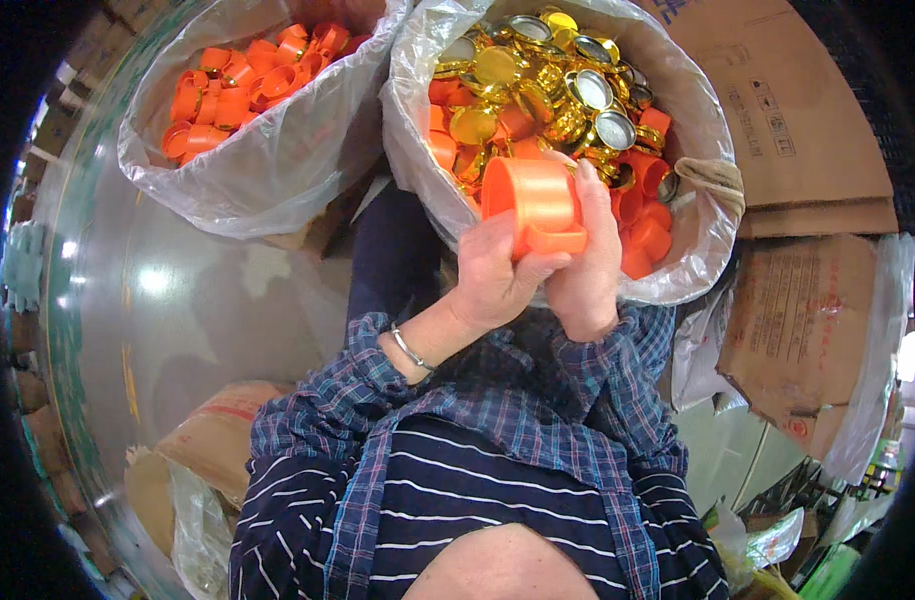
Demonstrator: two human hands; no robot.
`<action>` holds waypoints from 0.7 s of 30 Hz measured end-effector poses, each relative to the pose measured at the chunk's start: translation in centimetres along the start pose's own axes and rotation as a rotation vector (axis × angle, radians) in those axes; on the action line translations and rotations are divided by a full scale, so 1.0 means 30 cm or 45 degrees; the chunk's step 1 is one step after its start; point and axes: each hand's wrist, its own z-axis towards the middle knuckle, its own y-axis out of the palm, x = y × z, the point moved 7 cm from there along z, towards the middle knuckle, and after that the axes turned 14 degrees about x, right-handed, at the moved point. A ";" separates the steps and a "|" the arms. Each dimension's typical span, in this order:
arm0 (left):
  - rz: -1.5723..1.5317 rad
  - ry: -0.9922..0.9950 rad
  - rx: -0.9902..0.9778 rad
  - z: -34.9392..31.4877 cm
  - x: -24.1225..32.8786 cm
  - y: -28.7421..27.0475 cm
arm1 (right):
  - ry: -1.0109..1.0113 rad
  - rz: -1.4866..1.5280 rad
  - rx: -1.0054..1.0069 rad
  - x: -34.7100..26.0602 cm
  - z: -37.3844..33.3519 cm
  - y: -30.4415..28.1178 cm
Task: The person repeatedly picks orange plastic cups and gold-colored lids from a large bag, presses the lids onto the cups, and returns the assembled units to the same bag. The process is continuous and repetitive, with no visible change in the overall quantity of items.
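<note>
Between my two hands is an orange plastic cup [547, 197] with a small loop handle facing me. My left hand [495, 268], with a bracelet at the wrist, grips it from the left near the handle. My right hand [594, 245] wraps its far right side, and its fingertips are partly hidden behind the cup. Just beyond my hands stands a bag-lined container [702, 130] filled with shiny gold lids [589, 92] and more orange cups [649, 237]. The cup is held over its near edge.
Further left, a second container lined with a clear bag [262, 185] holds several orange cups with gold bands [232, 100]. Flattened cardboard [807, 120] lies at the right. A cardboard box [217, 430] sits at the lower left on the grey floor [192, 310].
</note>
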 end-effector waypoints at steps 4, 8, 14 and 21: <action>-0.598 -1.208 0.216 -0.026 -0.157 0.037 | -1.060 -0.772 0.125 -0.125 -0.042 0.036; -0.764 -1.629 0.383 -0.047 -0.217 0.032 | -1.302 -0.877 -0.169 -0.115 -0.043 0.086; 0.009 -0.325 0.074 0.037 -0.056 -0.008 | 0.080 -0.108 0.089 0.034 0.042 -0.001; -0.746 -1.351 0.272 -0.014 -0.181 0.027 | -0.913 -0.618 0.036 -0.122 -0.018 0.043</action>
